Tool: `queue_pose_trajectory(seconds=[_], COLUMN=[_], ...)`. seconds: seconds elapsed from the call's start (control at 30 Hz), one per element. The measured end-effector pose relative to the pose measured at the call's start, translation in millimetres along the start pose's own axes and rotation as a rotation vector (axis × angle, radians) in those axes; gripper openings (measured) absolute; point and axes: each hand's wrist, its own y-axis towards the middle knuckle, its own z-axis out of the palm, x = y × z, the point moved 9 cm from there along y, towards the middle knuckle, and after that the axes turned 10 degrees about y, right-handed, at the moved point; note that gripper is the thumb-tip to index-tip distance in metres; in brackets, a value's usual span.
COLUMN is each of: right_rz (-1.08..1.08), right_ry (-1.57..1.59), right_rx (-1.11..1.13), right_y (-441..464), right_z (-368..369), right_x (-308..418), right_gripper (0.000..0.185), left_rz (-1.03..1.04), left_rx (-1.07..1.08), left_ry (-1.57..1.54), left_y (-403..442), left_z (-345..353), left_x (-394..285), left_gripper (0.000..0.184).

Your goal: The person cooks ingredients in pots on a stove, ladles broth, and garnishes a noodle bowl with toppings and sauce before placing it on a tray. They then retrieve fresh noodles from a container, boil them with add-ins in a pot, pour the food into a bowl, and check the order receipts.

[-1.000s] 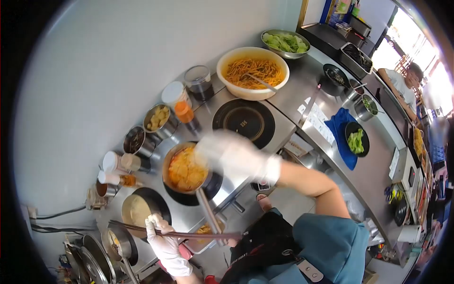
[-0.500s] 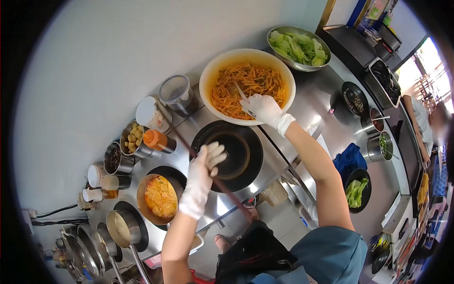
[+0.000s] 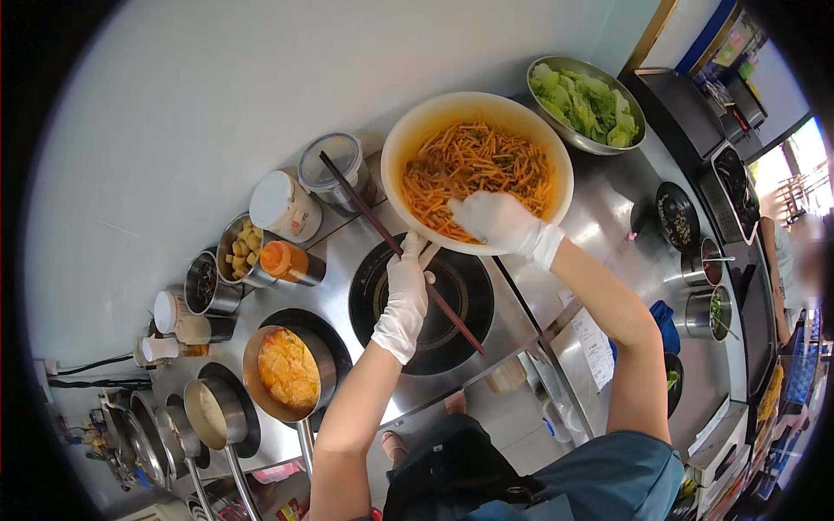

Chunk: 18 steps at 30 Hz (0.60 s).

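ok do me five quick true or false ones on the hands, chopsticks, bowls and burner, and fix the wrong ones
1. The left hand holds the chopsticks. True.
2. The lettuce is beside the big bowl. True.
3. The right hand is over the lettuce. False: it is at the big bowl.
4. Both hands are bare. False: both wear pale gloves.
5. A pan sits on the burner by the left hand. False: no pan there.

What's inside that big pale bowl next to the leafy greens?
The bowl holds a heap of thin orange strips with darker bits mixed in. The gloved right hand blurs over the near side, hiding what lies beneath it, and the heap covers the bottom.
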Motion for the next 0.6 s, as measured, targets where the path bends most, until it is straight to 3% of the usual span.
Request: queue_pose_trajectory(seconds=[0.07,0.17,0.27,0.33,0.37,0.4,0.47,0.6], right_rz=[0.079,0.135,0.129,0.250,0.486,0.482,1.013,1.026], right_ry=[-0.031,0.045,0.231,0.677,0.960,0.957,1.579,1.551], right_rx=[-0.213,-0.192,-0.211,-0.597,-0.730,-0.728,-0.865,-0.999], right_y=[-3,2,0,-22,-38,-39,-63,-70], right_z=[-27,-1,-6,-30,-11,-16,22,19], right_x=[-21,-37,-8,-14,-38,-44,-89,-114], right_gripper=[0.009,0.008,0.008,0.011,0.019,0.019,0.025,0.028], left_rz=[0.000,0.022,-0.001,-0.010,-0.009,-0.004,0.003,0.000], left_rx=[-0.004,-0.009,-0.064,-0.054,-0.054,-0.050,-0.045,-0.010], left_ry=[-0.001,-0.027,-0.046,-0.045,-0.048,-0.027,-0.002,0.004], left_y=[1,0,1,2,2,1,0,-1], left_z=[-1,3,-1,0,0,1,1,-1], left_x=[3,2,7,7,7,5,4,3], left_gripper=[0.046,0.044,0.040,0.037,0.037,0.038,0.038,0.046])
